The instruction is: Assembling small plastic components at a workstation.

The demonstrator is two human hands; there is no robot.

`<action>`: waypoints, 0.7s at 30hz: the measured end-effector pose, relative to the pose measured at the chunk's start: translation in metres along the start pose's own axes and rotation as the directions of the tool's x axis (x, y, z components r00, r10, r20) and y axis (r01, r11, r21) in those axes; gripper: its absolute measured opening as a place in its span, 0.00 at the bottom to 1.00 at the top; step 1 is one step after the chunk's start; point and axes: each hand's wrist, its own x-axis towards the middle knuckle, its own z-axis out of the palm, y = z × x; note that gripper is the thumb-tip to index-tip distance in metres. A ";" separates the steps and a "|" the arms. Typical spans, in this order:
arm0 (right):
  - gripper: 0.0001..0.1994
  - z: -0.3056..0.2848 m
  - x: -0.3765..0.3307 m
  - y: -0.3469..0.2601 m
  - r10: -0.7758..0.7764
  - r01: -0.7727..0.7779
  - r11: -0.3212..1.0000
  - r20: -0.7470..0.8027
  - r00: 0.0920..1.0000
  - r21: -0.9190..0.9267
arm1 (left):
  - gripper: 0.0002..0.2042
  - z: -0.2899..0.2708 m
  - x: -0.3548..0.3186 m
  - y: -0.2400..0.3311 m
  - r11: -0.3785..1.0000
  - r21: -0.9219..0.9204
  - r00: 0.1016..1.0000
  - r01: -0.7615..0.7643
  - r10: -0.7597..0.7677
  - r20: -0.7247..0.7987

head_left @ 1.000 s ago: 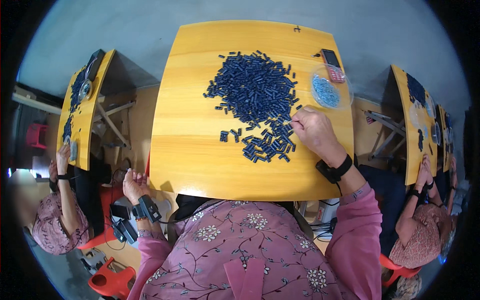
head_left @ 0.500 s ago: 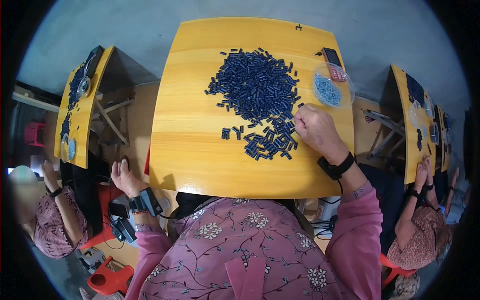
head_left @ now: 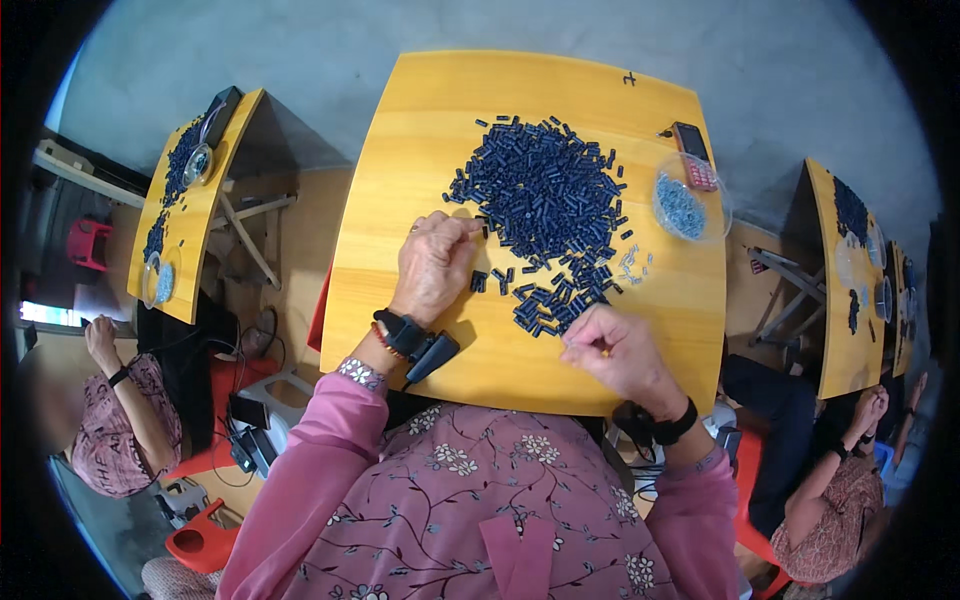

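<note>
A big heap of small dark blue-black plastic cylinders (head_left: 545, 185) covers the middle of the wooden table (head_left: 390, 150), with a looser cluster (head_left: 550, 305) at its near end. My left hand (head_left: 435, 262) is at the heap's left edge, fingers curled, its thumb and forefinger closed on one dark cylinder (head_left: 485, 228). Low over the table, just right of the near cluster, my right hand (head_left: 622, 350) is closed in a pinch; what its fingers hold is hidden. Between the heap and the tub, small silvery screw-like pieces (head_left: 632, 265) lie scattered.
A clear round tub (head_left: 692, 232) of small silvery pieces stands at the table's right, beside a red and black phone (head_left: 694, 150). Co-workers sit at similar tables to the left (head_left: 225, 170) and right (head_left: 835, 330). Red stools (head_left: 200, 540) stand around.
My left hand has come from beside the table to the heap's left edge. My right hand has moved nearer to me, and loose silvery pieces now lie right of the heap.
</note>
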 end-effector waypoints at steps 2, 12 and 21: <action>0.07 0.001 -0.006 0.005 0.012 -0.012 1.000 0.017 1.000 0.002 | 0.12 0.006 0.007 0.002 0.997 0.066 0.999 -0.041 0.040 0.011; 0.06 -0.001 0.003 -0.002 0.202 -0.214 0.956 0.079 0.976 0.199 | 0.07 0.011 0.010 -0.001 0.978 0.167 0.992 -0.125 0.118 0.050; 0.08 0.007 0.011 0.008 0.096 -0.099 0.959 0.027 0.995 0.266 | 0.04 0.005 0.009 -0.007 0.968 0.180 0.983 -0.173 0.159 0.092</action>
